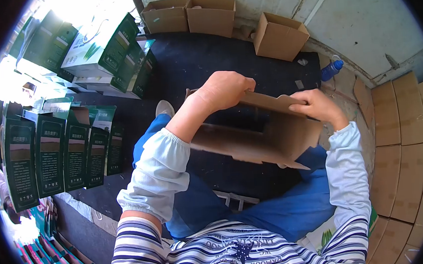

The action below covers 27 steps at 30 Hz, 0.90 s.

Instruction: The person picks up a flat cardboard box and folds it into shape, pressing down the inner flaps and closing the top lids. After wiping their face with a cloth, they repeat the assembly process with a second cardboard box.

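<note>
Between my hands, above my lap, is a cardboard box point(290, 135) with its brown inside facing me; through it I see the dark floor covering. My left hand point(226, 89) is closed on the box's upper edge near its left part, knuckles up. At the upper right corner, my right hand point(317, 106) grips the same edge, thumb and fingers pinched over the board. The lower panel, with a notched edge, is slightly blurred. The outer side of the box is mostly hidden from me.
Several dark green printed cartons point(51, 148) stand in a row at left, with more stacked green-and-white cartons point(93, 52) behind. Open brown boxes point(281, 36) line the back wall. A blue bottle point(332, 69) stands at right, near stacked brown cartons point(403, 167). Pink-edged flat boxes point(54, 263) lie lower left.
</note>
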Tool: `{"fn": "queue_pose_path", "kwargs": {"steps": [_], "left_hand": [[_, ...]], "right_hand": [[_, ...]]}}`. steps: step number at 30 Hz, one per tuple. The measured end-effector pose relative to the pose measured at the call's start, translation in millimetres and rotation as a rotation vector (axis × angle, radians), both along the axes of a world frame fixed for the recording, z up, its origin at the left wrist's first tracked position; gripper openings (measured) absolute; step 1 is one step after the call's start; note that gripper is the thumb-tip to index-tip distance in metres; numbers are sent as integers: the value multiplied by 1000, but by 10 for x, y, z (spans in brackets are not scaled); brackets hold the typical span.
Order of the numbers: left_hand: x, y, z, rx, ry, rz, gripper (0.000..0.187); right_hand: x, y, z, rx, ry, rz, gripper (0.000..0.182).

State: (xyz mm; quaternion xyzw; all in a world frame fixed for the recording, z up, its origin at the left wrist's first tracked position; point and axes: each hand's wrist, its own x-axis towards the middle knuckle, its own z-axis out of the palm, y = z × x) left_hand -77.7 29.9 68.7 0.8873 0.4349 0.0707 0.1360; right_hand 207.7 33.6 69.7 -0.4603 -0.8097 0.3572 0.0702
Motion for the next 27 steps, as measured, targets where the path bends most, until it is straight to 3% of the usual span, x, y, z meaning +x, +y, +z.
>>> {"fn": "queue_pose_path", "kwargs": {"steps": [2,3,5,8,10,11,14,16,19,22,24,26,27], "left_hand": [[-14,103,-216,152,79,5,21],[-41,117,-237,334,-22,89,25],[-122,150,-268,636,-259,282,39],[-321,136,-212,712,-372,634,63],[-383,102,-311,597,-433,838,77],[-391,74,-370,405,-458,911,91],[-267,65,-608,365,-500,984,100],[-226,135,-832,349,-566,967,97],[-104,158,-980,202,-623,970,81],[-38,219,-1038,-219,-846,895,71],[50,254,-1211,-307,-824,751,52],[179,285,-1595,-165,-808,758,54],[229,246,-1445,-213,-738,742,57]], "right_hand": [[-29,72,-160,208,-224,168,27],[-90,32,-186,334,-157,107,30],[-107,35,-197,286,-86,-14,30],[-36,-17,-255,225,47,-173,32],[-10,-126,-247,92,125,-297,34],[14,-160,-349,94,175,-305,35],[-167,-342,-526,46,252,-367,38],[-289,-402,-595,196,275,-363,35],[-290,-488,-570,52,269,-479,37],[-230,-498,-628,15,287,-580,37],[-226,-479,-669,36,322,-643,36],[-179,-414,-823,170,275,-625,35],[-176,-401,-822,238,250,-619,34]]}}
